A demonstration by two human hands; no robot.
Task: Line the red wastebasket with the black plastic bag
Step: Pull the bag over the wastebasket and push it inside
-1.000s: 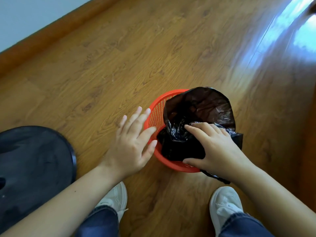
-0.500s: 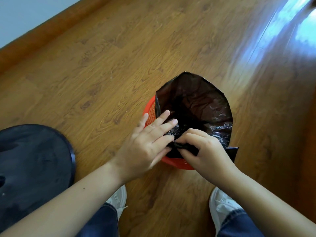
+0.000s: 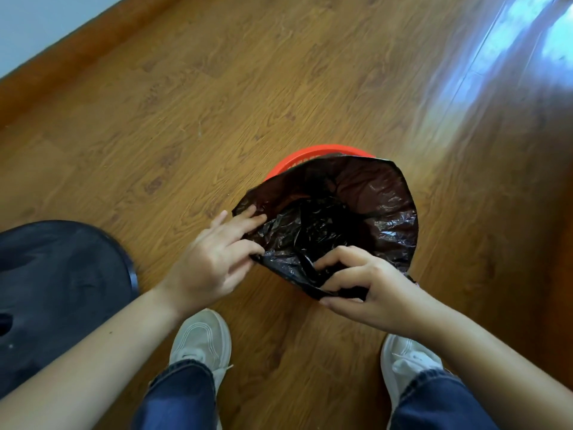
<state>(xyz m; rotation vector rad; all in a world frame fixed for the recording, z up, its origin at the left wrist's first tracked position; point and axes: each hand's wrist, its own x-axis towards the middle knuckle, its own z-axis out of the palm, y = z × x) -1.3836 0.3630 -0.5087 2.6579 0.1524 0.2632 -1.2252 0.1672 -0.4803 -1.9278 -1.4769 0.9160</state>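
Note:
The red wastebasket (image 3: 305,153) stands on the wood floor, only its far rim showing above the black plastic bag (image 3: 366,206). The bag's mouth is spread wide over the basket and hides its near side. My left hand (image 3: 214,259) pinches the bag's left near edge, fingertips inside the film. My right hand (image 3: 366,287) grips the near edge of the bag, fingers curled round a bunched fold.
A dark round object (image 3: 55,293) lies on the floor at the left. Two white shoes (image 3: 201,339) (image 3: 406,358) and blue jeans are below the hands. A wooden skirting board (image 3: 77,51) runs along the wall at the top left. Glare marks the floor at the top right.
Both hands have taken the bag's near edge and pulled it apart, so the mouth is wider. The left hand moved from the basket's side onto the bag.

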